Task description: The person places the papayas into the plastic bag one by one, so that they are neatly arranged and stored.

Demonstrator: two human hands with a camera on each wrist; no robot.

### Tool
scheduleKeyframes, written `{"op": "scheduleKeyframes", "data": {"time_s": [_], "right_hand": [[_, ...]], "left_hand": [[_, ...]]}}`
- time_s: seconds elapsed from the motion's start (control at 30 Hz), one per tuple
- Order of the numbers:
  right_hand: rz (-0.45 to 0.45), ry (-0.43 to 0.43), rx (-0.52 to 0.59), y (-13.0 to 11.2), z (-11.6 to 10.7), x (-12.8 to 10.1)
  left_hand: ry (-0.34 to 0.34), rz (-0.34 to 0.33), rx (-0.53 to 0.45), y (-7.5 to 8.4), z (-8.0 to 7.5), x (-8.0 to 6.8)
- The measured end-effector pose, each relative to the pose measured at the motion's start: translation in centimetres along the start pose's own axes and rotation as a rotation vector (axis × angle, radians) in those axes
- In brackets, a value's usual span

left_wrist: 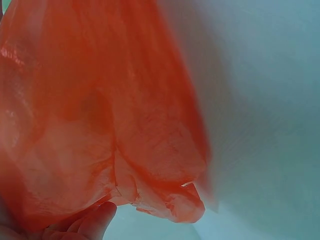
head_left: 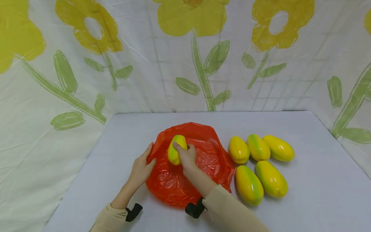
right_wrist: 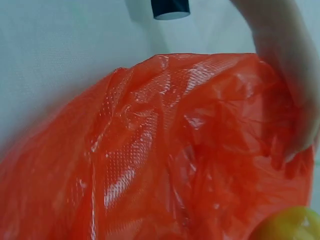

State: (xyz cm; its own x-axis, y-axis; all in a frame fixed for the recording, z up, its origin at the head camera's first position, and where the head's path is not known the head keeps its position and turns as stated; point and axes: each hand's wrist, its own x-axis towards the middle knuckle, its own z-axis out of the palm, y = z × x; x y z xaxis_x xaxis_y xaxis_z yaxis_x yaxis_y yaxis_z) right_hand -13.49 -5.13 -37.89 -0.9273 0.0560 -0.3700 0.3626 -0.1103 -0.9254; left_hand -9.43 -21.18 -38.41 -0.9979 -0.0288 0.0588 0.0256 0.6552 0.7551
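Observation:
A crinkled red plastic bag [head_left: 200, 167] lies on the grey table, also filling the left wrist view [left_wrist: 100, 115] and the right wrist view [right_wrist: 150, 160]. My left hand [head_left: 148, 158] pinches the bag's left edge, with its fingers [left_wrist: 97, 220] under the lifted film. My right hand [head_left: 185, 152] grips a yellow-green fruit [head_left: 175, 151] over the bag's upper left part. A corner of that fruit [right_wrist: 292, 226] shows at the bottom right of the right wrist view.
Several more yellow-green fruits [head_left: 258, 147] lie in a cluster on the table [head_left: 313, 193] just right of the bag. A flower-printed sheet [head_left: 203, 64] walls off the back and both sides.

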Motion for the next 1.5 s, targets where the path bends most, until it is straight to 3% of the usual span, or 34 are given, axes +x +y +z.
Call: {"op": "scheduleKeyframes", "data": {"time_s": [0.2,0.5,0.67,1.1,1.5], "right_hand": [[-0.035,0.134,-0.031,0.7,1.7,0.7],[-0.062,0.179,-0.096,1.1,2.6,1.5],[-0.113,0.19,-0.169,1.1,2.9,2.3],[-0.087,0.172,-0.191,1.1,4.0,2.9],[-0.108,0.182,-0.278,1.2,4.2,3.6]], "left_hand": [[0.018,0.012,0.005,0.0,0.0,-0.1],[0.043,0.047,0.017,0.0,0.3,0.0],[0.055,0.061,0.013,0.2,0.5,0.3],[0.047,0.036,-0.004,0.2,0.8,0.3],[0.085,0.058,0.016,0.3,1.0,0.2]]}}
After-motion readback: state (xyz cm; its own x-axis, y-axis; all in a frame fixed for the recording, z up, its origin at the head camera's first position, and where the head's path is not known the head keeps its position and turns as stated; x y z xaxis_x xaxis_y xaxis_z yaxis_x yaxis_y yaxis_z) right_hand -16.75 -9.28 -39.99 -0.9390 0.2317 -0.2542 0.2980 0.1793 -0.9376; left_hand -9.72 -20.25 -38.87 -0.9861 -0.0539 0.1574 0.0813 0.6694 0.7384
